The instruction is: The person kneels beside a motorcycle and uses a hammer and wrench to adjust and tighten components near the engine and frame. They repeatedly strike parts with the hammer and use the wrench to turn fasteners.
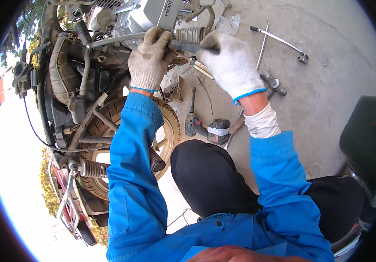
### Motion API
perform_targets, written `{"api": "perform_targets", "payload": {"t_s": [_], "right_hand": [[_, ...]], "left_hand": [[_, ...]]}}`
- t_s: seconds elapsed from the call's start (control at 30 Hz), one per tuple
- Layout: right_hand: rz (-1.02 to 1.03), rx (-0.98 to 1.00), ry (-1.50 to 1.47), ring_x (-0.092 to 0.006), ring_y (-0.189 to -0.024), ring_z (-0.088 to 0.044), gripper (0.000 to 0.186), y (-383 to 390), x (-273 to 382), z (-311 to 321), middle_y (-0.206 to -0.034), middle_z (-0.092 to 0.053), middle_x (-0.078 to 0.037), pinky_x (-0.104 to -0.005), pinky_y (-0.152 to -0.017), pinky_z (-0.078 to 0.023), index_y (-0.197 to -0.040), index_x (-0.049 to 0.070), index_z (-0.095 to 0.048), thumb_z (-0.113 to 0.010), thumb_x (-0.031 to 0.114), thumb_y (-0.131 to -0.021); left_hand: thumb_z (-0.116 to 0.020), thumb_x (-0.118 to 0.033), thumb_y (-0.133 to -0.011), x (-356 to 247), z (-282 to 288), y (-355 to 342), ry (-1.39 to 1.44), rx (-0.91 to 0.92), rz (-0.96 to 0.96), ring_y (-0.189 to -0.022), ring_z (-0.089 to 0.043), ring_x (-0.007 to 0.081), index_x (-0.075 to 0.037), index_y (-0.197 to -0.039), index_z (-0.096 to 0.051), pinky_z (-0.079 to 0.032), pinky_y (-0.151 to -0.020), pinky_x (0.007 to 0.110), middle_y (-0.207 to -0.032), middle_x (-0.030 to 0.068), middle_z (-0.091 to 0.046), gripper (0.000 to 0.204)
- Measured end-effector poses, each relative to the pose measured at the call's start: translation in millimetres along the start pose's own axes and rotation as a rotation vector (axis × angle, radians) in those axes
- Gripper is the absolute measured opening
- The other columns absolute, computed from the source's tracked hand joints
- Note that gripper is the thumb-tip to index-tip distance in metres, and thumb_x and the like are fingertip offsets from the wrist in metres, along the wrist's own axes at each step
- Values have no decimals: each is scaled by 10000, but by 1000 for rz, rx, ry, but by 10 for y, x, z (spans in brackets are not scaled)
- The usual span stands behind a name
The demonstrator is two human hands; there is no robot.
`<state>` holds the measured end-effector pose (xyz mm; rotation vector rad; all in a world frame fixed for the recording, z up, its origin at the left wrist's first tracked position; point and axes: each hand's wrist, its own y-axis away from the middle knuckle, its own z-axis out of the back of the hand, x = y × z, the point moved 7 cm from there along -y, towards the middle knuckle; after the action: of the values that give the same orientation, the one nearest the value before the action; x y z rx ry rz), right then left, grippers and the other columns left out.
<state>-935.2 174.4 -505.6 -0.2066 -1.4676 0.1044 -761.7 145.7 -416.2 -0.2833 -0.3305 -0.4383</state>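
My left hand (pixel 148 59), in a beige knit glove, curls its fingers over a grey tube (pixel 116 39) beside the silver engine cover (pixel 146 19). A dark tube-like piece (pixel 183 46) runs between my two hands. My right hand (pixel 231 61), in a white glove with blue trim, is closed around its right end. Whether the grey tube and the dark piece are joined is hidden by my left fingers. Just above the dark piece sits a ribbed rubber footrest (pixel 190 34). Under my right hand, a slim tool with pale yellow handles (pixel 202 70) shows in part.
The motorcycle's wheel (pixel 169 124) and shock spring (pixel 94 168) are at left. On the concrete lie a cordless power tool (pixel 192 124), its battery (pixel 218 131), a hammer (pixel 274 83), a long-handled wrench (pixel 284 43) and clear plastic (pixel 229 25). A dark green panel (pixel 365 144) stands at right.
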Motion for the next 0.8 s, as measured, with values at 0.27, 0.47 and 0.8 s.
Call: {"api": "perform_targets", "payload": {"t_s": [0.27,0.47,0.8], "right_hand": [[-148,305,196,-447,-933,-726,459,173,-107,-318,-959,-740,-256,-526,-835,-569,-1229,60,-706,-713,391,-912],[-116,178,34,-464,-882,-723,455,328,-245,-405,-881,-710,-266,-525,-775,-563,-1217,38,-679,-718,376,-915],[154,75,358,-393,-855,-739,287,247,43,-262,-849,-723,-203,-529,-745,-586,-1041,89,-715,-666,356,-948]], "left_hand": [[-847,-237,-821,8,-5,16,31,-14,-33,-1046,-729,330,-176,-1279,-737,-617,-866,440,-1276,48,-669,474],[-835,-263,-845,3,-37,26,-65,-9,-114,-1063,-720,314,-193,-1281,-741,-616,-864,430,-1256,35,-668,452],[-845,-282,-846,26,-48,7,-41,28,-54,-1050,-737,299,-199,-1309,-736,-624,-869,431,-1277,22,-666,482]]}}
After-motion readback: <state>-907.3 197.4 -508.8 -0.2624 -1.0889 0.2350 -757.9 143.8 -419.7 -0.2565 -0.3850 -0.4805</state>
